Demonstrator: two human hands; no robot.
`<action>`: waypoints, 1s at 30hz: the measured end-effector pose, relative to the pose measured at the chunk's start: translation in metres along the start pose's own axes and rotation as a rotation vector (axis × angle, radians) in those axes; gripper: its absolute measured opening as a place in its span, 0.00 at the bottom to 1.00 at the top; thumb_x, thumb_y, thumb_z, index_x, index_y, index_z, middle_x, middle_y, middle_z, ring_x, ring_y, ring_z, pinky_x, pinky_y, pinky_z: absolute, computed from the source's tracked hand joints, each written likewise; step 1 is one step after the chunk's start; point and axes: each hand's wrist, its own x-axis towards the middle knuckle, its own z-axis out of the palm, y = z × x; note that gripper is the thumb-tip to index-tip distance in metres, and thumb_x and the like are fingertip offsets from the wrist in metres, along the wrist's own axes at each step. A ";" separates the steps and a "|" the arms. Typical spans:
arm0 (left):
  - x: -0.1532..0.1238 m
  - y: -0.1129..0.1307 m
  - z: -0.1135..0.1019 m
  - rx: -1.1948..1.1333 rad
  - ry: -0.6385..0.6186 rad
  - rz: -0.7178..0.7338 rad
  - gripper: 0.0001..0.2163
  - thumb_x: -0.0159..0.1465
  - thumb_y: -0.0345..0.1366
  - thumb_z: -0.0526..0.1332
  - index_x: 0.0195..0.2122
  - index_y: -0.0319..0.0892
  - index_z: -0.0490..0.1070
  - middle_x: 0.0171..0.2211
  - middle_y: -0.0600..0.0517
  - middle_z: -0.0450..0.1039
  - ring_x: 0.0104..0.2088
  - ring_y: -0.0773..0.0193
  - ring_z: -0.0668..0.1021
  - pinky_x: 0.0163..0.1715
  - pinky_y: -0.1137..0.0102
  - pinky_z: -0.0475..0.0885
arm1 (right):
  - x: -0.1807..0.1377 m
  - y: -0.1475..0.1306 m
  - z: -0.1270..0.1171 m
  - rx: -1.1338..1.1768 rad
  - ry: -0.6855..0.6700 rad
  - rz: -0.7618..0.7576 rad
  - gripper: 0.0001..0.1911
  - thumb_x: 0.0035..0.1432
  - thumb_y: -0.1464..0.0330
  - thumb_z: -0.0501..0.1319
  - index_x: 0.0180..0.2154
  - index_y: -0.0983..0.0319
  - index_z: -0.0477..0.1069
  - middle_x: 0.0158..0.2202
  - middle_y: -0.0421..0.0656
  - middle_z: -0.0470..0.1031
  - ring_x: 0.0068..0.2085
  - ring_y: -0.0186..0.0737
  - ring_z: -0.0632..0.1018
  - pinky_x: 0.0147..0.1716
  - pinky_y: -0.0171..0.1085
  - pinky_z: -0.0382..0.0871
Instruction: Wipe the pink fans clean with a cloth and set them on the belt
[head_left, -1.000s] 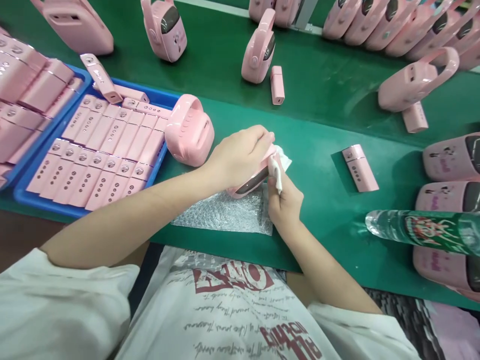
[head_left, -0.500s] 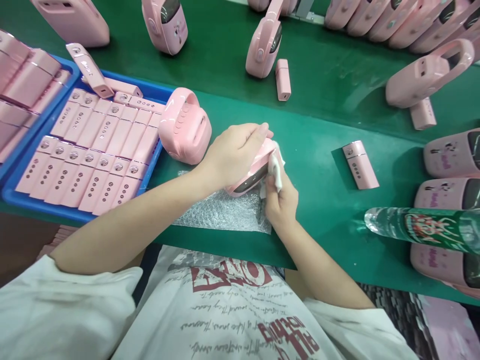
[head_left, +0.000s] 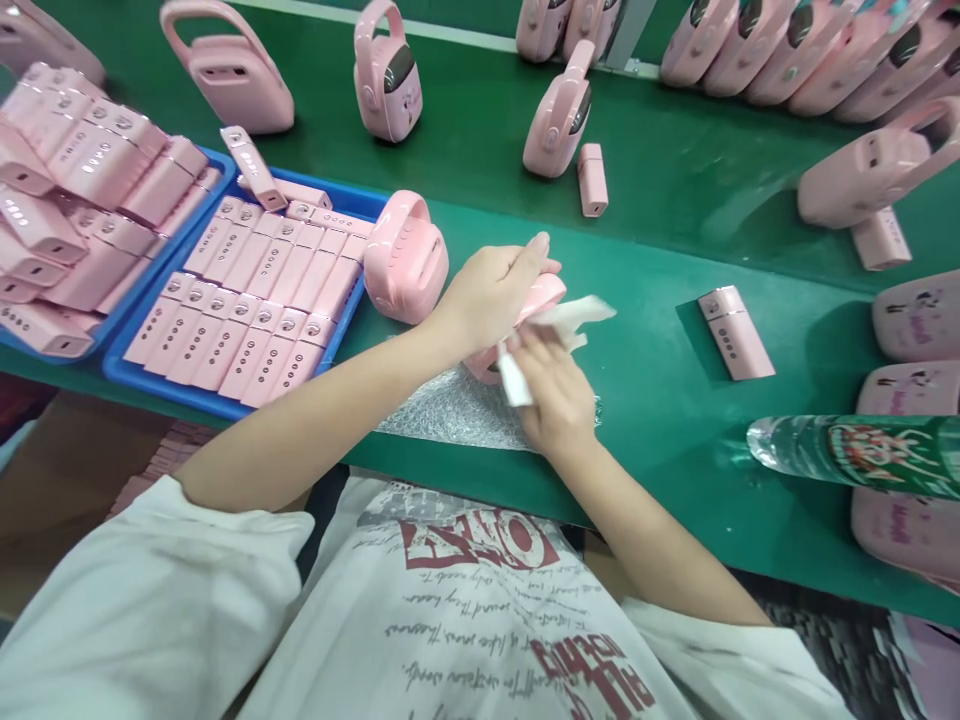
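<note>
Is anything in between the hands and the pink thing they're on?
Yes: a white cloth is partly between the right hand and the pink device. Nothing visible is between it and the left hand.

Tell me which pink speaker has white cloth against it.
The pink speaker between the left hand and right hand, over the bubble wrap; the white cloth in the right hand touches it. The other speakers touch no cloth.

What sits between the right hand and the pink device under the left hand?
A white cloth, seen in the head view: it lies between the right hand's fingers and the pink device, partly hiding it.
</note>
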 end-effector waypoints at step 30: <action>-0.072 -0.011 0.007 0.329 0.143 0.278 0.35 0.48 0.43 0.71 0.56 0.43 0.62 0.53 0.43 0.70 0.53 0.48 0.73 0.55 0.54 0.69 | 0.008 0.022 -0.007 1.046 0.435 1.193 0.24 0.53 0.49 0.65 0.43 0.61 0.75 0.43 0.44 0.80 0.45 0.44 0.80 0.42 0.42 0.76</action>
